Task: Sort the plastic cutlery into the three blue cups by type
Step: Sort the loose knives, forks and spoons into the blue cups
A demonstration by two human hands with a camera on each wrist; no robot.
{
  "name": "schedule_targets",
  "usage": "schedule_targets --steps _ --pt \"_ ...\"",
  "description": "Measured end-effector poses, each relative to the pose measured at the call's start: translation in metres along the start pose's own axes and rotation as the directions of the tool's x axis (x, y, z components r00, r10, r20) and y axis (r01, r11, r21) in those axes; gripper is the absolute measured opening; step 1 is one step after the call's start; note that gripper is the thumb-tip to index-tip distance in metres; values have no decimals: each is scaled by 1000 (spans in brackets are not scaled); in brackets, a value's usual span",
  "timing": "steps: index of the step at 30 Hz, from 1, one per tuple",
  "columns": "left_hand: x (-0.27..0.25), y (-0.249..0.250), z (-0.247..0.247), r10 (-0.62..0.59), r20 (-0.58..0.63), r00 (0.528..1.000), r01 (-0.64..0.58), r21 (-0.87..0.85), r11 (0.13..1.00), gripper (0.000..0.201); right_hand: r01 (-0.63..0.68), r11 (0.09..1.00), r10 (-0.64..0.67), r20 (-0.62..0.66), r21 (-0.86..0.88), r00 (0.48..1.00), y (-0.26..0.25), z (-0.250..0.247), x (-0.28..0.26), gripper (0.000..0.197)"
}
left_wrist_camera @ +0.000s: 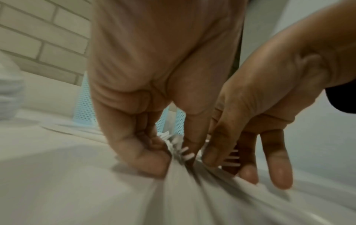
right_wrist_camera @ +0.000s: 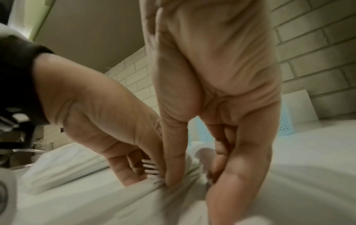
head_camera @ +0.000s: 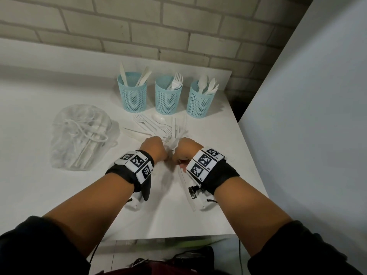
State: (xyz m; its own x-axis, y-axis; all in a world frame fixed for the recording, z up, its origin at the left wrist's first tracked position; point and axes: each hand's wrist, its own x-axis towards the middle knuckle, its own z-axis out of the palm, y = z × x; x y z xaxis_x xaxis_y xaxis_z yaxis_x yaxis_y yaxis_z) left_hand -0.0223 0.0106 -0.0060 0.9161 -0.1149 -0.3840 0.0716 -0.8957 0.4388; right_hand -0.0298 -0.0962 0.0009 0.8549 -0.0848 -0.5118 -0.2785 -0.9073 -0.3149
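Three blue mesh cups stand in a row at the back of the white table [head_camera: 49,195]: the left cup [head_camera: 132,96] holds knives, the middle cup [head_camera: 168,100] forks, the right cup [head_camera: 200,104] spoons. In front of them lies a loose pile of white cutlery [head_camera: 156,126]. Both hands meet at its near end. My left hand [head_camera: 156,147] [left_wrist_camera: 169,152] curls round a bunch of white pieces with fork tines [left_wrist_camera: 187,153] sticking out. My right hand [head_camera: 184,149] [right_wrist_camera: 192,172] pinches the same bunch between thumb and fingers. White handles [head_camera: 186,187] run back under the right wrist.
A clear plastic bag [head_camera: 81,135] with more cutlery lies at the left. A brick wall [head_camera: 178,26] stands behind the cups. A white panel [head_camera: 317,116] rises just past the table's right edge. The table's front edge is near my body.
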Motion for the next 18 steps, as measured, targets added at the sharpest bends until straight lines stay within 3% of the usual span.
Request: schedule_targets --steps 2,5,8,10,14,18 --pt "-1 1 0 -49 4 999 49 -107 993 18 3 999 -2 -11 40 1000 -4 2 2 32" --pt "-1 2 0 -113 38 993 119 -277 953 27 42 976 -21 -101 214 995 -5 9 6 33" --pt "-3 1 -1 -135 103 985 166 -422 891 18 21 828 12 -55 560 998 1 15 15 32" --pt "-4 0 -3 -144 146 979 200 -511 836 18 -38 730 25 29 683 999 5 14 19 27" --pt "-9 1 -10 -197 255 947 317 -630 709 19 -192 670 71 196 717 978 7 5 29 22" --pt "-11 1 -10 -201 318 926 370 -669 645 18 -298 723 78 355 623 931 5 -1 37 22"
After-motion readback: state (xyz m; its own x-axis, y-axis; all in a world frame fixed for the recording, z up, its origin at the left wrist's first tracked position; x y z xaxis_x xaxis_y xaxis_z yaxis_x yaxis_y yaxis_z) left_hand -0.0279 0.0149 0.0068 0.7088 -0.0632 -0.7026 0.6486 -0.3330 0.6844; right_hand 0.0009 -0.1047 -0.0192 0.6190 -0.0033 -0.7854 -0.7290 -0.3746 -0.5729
